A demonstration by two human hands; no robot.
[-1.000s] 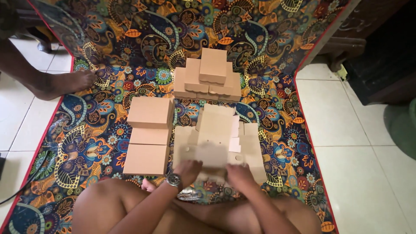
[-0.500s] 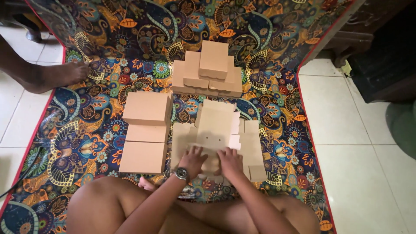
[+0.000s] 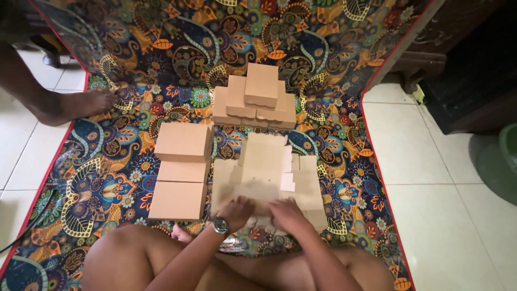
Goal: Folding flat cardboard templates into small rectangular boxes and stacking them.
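I sit on a patterned mat (image 3: 161, 64) with a stack of flat brown cardboard box blanks (image 3: 266, 175) in front of my knees. My left hand (image 3: 237, 211), with a wristwatch, and my right hand (image 3: 288, 214) both press on the near edge of the top blank, fingers curled over a flap. To the left lie three folded brown boxes (image 3: 180, 170) in a row. Farther away a pile of smaller folded boxes (image 3: 256, 99) is stacked in two layers.
Another person's bare foot (image 3: 81, 102) rests on the mat's left edge. White floor tiles (image 3: 431, 161) flank the mat on both sides. Dark wooden furniture (image 3: 463, 64) stands at the upper right, and a dark cable (image 3: 27, 231) runs along the lower left.
My hands have moved from the sides of the raised blank onto its near edge, pressing it down closer to the stack. The view has shifted slightly.
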